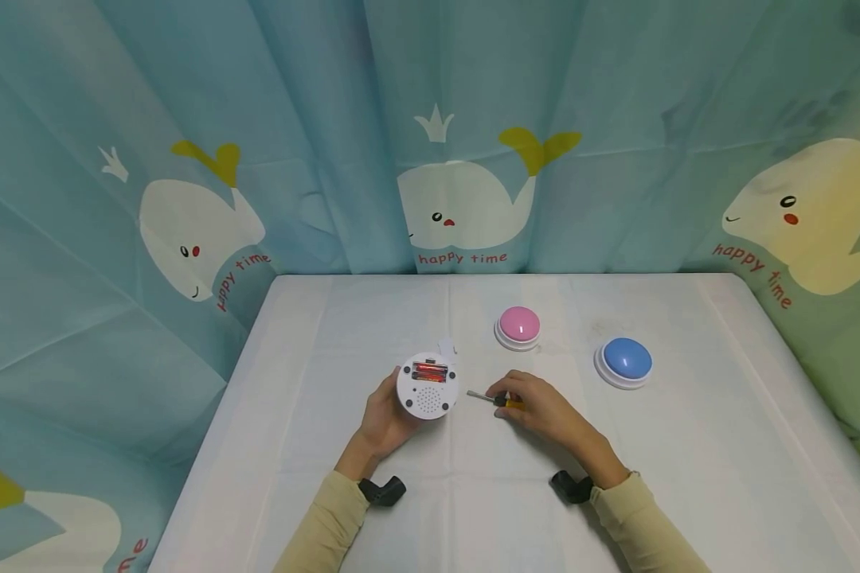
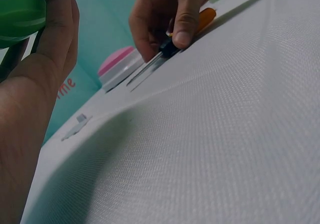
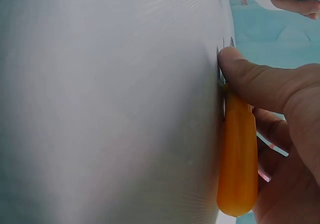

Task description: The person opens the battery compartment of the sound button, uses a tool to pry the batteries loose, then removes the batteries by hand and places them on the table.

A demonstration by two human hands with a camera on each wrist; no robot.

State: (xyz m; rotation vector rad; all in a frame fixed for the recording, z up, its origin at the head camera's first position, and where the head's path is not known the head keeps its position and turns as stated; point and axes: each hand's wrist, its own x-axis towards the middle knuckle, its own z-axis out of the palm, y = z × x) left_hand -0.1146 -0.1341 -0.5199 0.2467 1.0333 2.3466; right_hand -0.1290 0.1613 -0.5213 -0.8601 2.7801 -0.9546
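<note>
My left hand (image 1: pixel 387 420) holds a round button device (image 1: pixel 428 402) with its white underside turned up. The battery compartment is uncovered, and red batteries (image 1: pixel 430 372) lie inside it. From the left wrist view, the device's green dome (image 2: pixel 21 15) faces down. My right hand (image 1: pixel 539 407) pinches a screwdriver (image 3: pixel 237 159) with a yellow-orange handle and a black collar. Its metal shaft points left toward the device, low over the table. Just beyond the device lies a small white battery cover (image 2: pixel 76 126), flat on the cloth.
A pink button (image 1: pixel 520 325) on a white base sits behind my right hand. Farther right stands a blue button (image 1: pixel 627 360). The table (image 1: pixel 315 350) wears a white cloth, and a whale-print curtain (image 1: pixel 315 119) hangs along its far edge.
</note>
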